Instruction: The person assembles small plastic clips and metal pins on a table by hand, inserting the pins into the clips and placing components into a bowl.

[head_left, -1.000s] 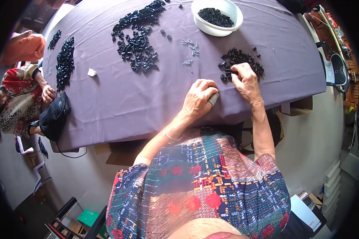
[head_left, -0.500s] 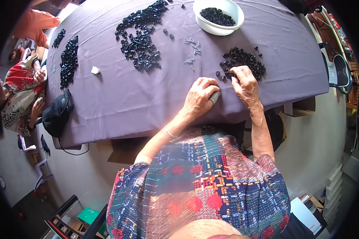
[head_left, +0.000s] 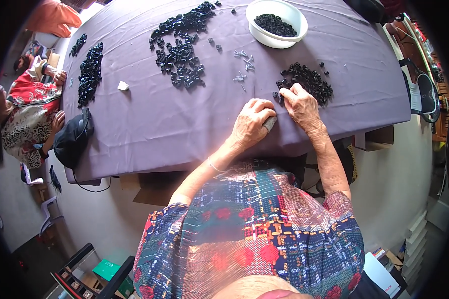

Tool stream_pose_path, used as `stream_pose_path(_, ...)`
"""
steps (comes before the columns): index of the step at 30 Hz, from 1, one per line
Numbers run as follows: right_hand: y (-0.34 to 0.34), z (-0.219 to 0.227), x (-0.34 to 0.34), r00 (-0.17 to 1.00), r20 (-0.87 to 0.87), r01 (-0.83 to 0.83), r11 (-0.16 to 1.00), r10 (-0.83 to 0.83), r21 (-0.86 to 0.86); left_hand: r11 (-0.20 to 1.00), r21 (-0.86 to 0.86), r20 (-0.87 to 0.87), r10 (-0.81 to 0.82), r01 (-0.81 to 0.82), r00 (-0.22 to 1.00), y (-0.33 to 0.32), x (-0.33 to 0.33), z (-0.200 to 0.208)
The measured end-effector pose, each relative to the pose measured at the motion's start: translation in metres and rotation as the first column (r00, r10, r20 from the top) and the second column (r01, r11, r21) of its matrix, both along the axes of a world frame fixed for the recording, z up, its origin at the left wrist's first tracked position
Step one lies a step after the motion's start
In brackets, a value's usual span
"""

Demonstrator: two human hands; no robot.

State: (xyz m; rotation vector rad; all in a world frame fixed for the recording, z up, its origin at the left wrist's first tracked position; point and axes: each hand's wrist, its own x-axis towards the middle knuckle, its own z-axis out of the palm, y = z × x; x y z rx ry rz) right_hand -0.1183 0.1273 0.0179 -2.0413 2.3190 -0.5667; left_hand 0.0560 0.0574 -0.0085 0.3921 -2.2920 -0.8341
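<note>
Over the creased mauve tablecloth [head_left: 149,122], the person's right hand [head_left: 298,103] is bending over the near-left edge of a loose heap of small, glossy black pieces [head_left: 312,82], thumb and fingertips meeting; I cannot tell whether a piece is between them. The left hand [head_left: 254,122] is resting just beside it in a loose curl near the table's edge, a rough grey, fabric-like covering [head_left: 270,123] showing at its thumb side; whether the palm is holding anything, I cannot tell. Thin, pale grey pins [head_left: 244,62] are lying scattered beyond the left hand. More shiny black pieces are spreading in a long middle pile [head_left: 179,62] and a narrower left pile [head_left: 90,74], with a blocky white piece [head_left: 123,86] sitting between. Behind the heap, a smooth, round white bowl [head_left: 272,42] is holding similar small black parts [head_left: 274,25].
</note>
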Motion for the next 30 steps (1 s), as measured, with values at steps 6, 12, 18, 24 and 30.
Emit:
stream_pose_path(6,0.004,-0.005,-0.003,0.995,0.096,0.005,0.99,0.009,-0.141,1.0,0.004,-0.013,-0.003,0.003,1.0,0.0,0.001,0.002)
stream_pose_path(12,-0.025,0.049,-0.021,0.975,0.221,0.096,0.91,-0.004,-0.404,1.0,0.017,-0.017,-0.002,0.003,1.0,0.003,0.006,0.0)
stream_pose_path(18,-0.098,0.089,-0.077,0.987,0.137,0.142,0.868,-0.087,-0.476,0.999,0.045,-0.023,-0.029,0.03,0.999,0.002,0.001,0.002)
stream_pose_path(24,-0.07,0.074,-0.064,0.994,0.113,0.059,0.91,-0.014,-0.41,1.0,0.03,-0.033,-0.002,0.003,0.999,-0.001,0.0,-0.001)
stream_pose_path(30,-0.012,0.018,-0.035,0.955,0.293,-0.019,0.993,0.052,-0.114,1.0,0.025,-0.017,0.009,-0.008,1.0,0.0,0.001,-0.001)
